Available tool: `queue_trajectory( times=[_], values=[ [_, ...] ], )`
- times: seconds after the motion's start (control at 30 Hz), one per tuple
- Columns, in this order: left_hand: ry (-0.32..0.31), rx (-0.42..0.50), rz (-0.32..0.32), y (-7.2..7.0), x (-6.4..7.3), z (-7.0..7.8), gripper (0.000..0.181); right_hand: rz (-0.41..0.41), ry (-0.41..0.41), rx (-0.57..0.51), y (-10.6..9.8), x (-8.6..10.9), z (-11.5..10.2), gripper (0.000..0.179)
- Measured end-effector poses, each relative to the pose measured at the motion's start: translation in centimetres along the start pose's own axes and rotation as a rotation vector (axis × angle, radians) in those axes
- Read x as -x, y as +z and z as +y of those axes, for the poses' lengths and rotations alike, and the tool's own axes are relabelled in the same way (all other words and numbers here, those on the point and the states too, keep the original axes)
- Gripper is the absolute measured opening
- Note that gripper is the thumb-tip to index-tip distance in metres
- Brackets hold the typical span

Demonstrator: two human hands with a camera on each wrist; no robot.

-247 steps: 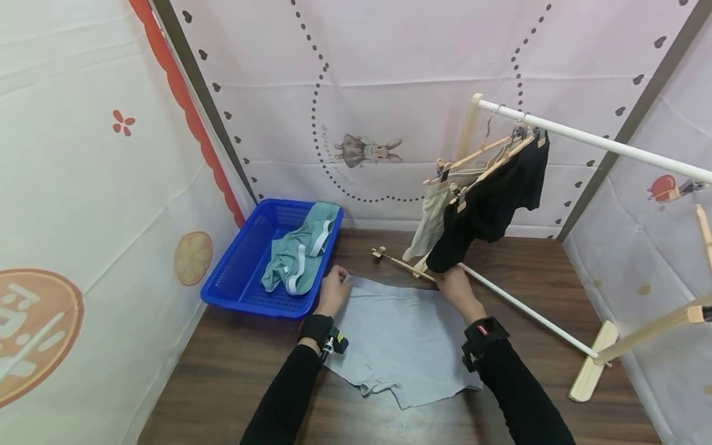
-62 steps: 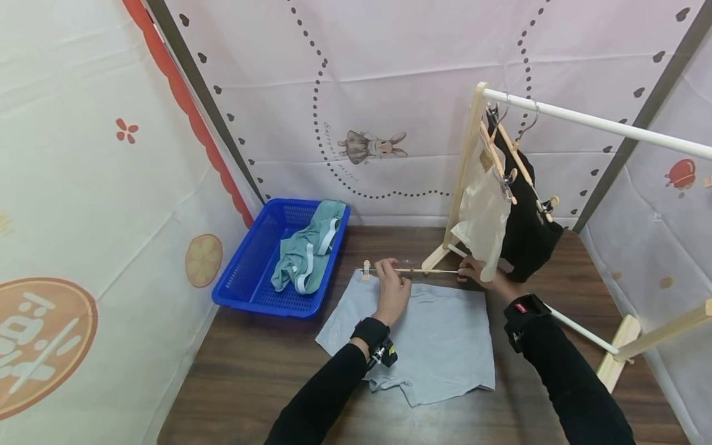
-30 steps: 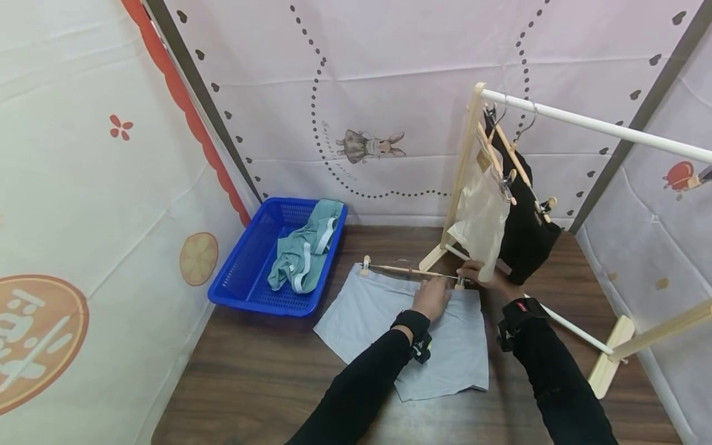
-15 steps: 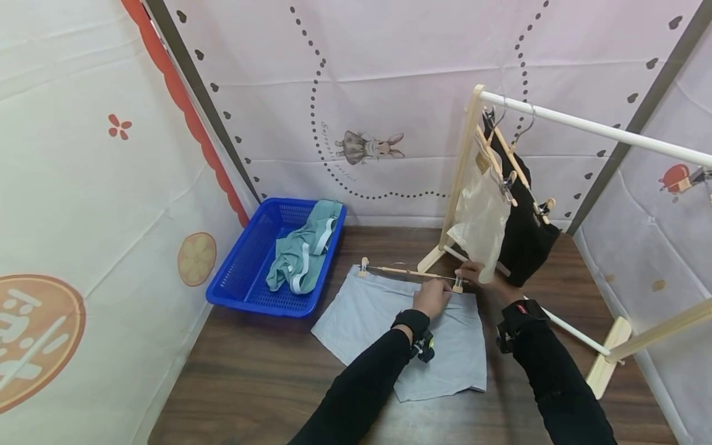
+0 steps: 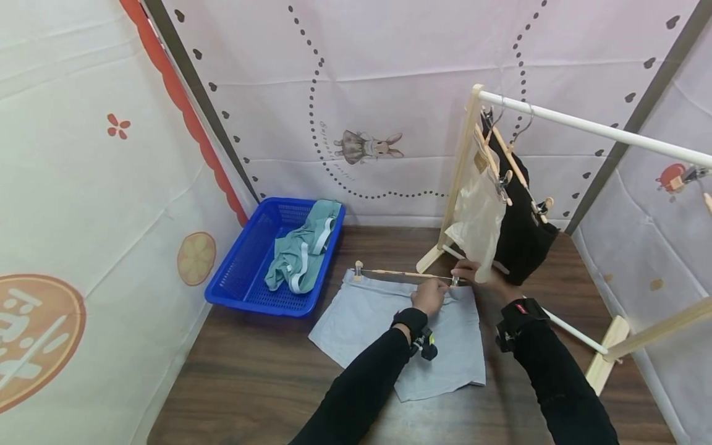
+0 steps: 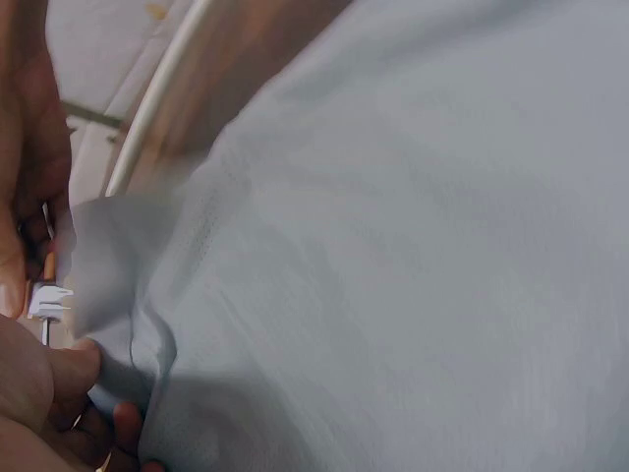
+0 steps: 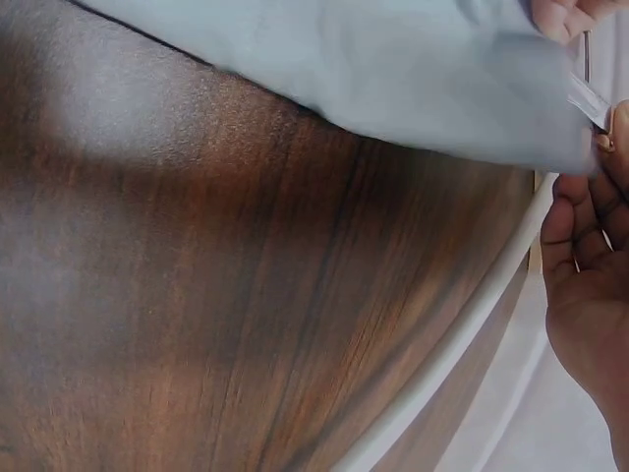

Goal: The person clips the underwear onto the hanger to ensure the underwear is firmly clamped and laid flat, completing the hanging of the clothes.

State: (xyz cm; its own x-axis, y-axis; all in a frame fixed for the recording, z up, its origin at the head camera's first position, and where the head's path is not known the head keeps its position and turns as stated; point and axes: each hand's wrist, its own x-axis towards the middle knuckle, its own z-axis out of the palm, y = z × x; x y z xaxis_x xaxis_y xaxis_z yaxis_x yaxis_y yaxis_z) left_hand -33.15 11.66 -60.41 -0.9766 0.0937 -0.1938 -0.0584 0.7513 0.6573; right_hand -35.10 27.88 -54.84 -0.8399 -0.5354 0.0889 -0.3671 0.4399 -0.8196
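A light blue-grey pair of shorts (image 5: 361, 315) lies spread on the wooden floor, its waistband along a wooden clip hanger (image 5: 400, 272). The hanger's left clip (image 5: 358, 271) is on the waistband's left end. My left hand (image 5: 429, 296) pinches the waistband near its right end; in the left wrist view thumb and fingers bunch the cloth. My right hand (image 5: 466, 269), partly hidden behind a hanging cream garment, grips the hanger's right clip (image 5: 455, 282). In the right wrist view, the right hand (image 7: 590, 285) holds this clip at the corner of the shorts.
A blue basket (image 5: 239, 296) with green, white-striped clothing (image 5: 303, 247) stands left. On the right, a rack with a white rail (image 5: 589, 127) carries a cream garment (image 5: 479, 216) and a black garment (image 5: 520, 244) on clip hangers. Its lower bar (image 5: 573, 334) runs near my right forearm.
The hanger has come to lie along the waistband, its left clip now on the cloth. My left hand has moved from the left corner to the right end. Lately, the right clip has shifted slightly left.
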Motion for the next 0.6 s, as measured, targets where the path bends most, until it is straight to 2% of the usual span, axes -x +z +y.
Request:
queue_trajectory(
  times=[0.07, 0.17, 0.3, 0.33, 0.4, 0.43, 0.5, 0.53, 0.6],
  values=[
    [-0.009, 0.034, 0.001, -0.1, -0.1, -0.1, 0.023, 0.009, -0.063, 0.025, 0.1, -0.1, 0.5, 0.012],
    [0.0, 0.041, 0.011, -0.1, 0.0, -0.3, 0.022, 0.012, -0.067, 0.042, 0.2, -0.1, 1.0, 0.015],
    [0.048, -0.064, 0.036, 0.4, 0.0, -0.5, 0.018, 0.002, -0.027, 0.008, 0.2, -0.4, 1.4, 0.015],
    [0.061, -0.094, 0.046, 0.5, 0.1, -0.5, 0.017, 0.0, -0.037, -0.009, 0.2, -0.6, 1.5, 0.014],
    [0.079, -0.121, 0.07, 0.6, 0.2, -0.5, 0.016, -0.006, -0.115, -0.022, -0.1, -1.1, 2.2, 0.016],
    [0.084, -0.126, 0.081, 0.6, 0.2, -0.5, 0.016, -0.014, -0.178, -0.049, -0.1, -1.7, 3.8, 0.019],
    [0.078, -0.088, 0.099, 0.5, 0.3, -0.5, 0.016, -0.033, -0.25, -0.039, -0.2, -2.4, 5.6, 0.026],
    [0.073, -0.064, 0.106, 0.5, 0.2, -0.5, 0.015, -0.039, -0.289, -0.038, -0.1, -3.0, 7.7, 0.026],
    [0.061, -0.015, 0.107, 0.3, 0.2, -0.5, 0.016, -0.058, -0.282, -0.028, 0.0, -3.9, 11.0, 0.03]
  ],
)
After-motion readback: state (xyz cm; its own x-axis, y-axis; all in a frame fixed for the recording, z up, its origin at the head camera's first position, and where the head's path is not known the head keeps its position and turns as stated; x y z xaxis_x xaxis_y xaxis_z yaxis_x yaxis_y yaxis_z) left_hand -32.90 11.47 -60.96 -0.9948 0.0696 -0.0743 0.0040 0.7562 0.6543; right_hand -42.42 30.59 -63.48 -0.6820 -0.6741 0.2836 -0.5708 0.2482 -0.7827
